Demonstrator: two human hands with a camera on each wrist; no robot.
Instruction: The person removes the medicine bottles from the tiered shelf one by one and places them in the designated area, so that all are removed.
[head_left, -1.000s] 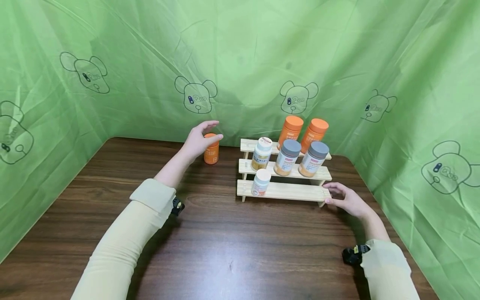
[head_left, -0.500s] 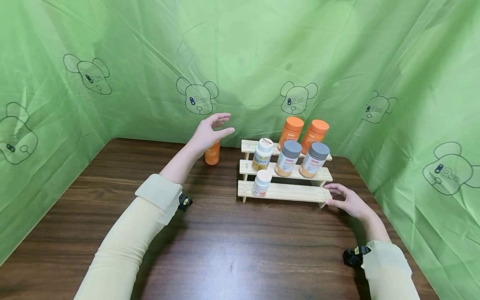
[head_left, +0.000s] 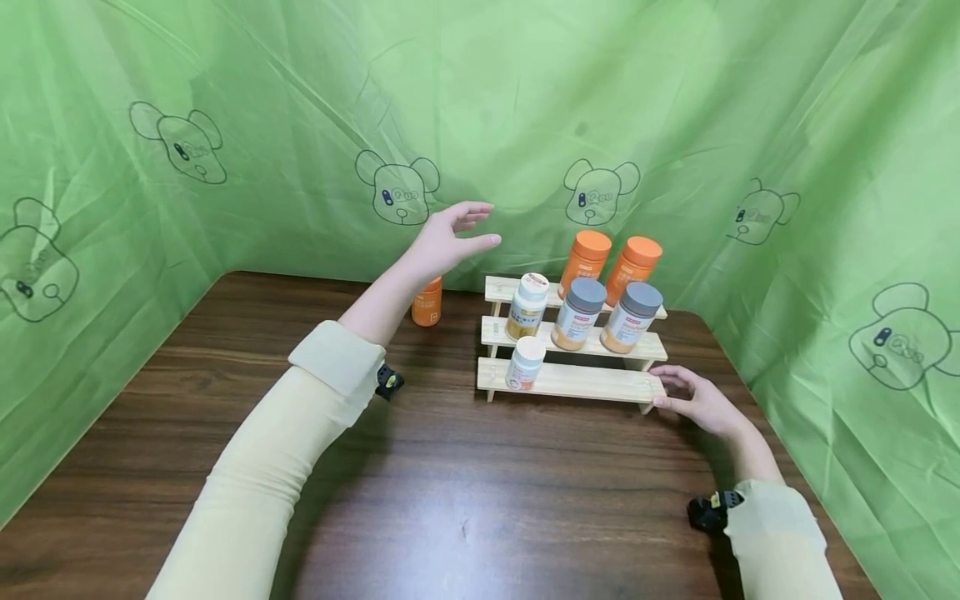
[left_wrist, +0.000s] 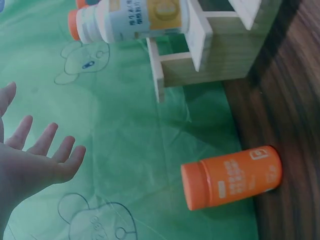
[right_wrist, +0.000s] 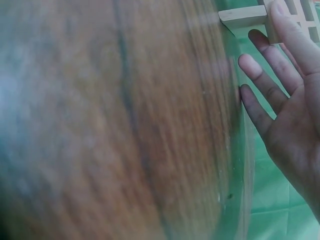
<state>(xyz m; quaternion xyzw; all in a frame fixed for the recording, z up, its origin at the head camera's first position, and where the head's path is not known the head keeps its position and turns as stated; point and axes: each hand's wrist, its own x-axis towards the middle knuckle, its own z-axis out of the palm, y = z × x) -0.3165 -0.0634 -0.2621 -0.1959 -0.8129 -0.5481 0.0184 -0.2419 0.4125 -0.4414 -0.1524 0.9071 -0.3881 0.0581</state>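
Note:
My left hand is raised and holds nothing, fingers apart, between the orange bottle and the stand's upper left end. In the left wrist view that orange bottle stands apart from the hand. A three-tier wooden stand carries several bottles. With thumb and fingers, my right hand grips the right end of its lowest tier. The right wrist view shows the thumb of this hand against the stand's end.
Two orange bottles stand on the top tier. On the middle tier are a white bottle and two grey-capped bottles. A small white bottle sits at the lowest tier's left. Green cloth surrounds the brown wooden table.
My left hand has risen away from the orange bottle and moved right, toward the stand. The bottle stays on the table. My right hand keeps its place at the stand.

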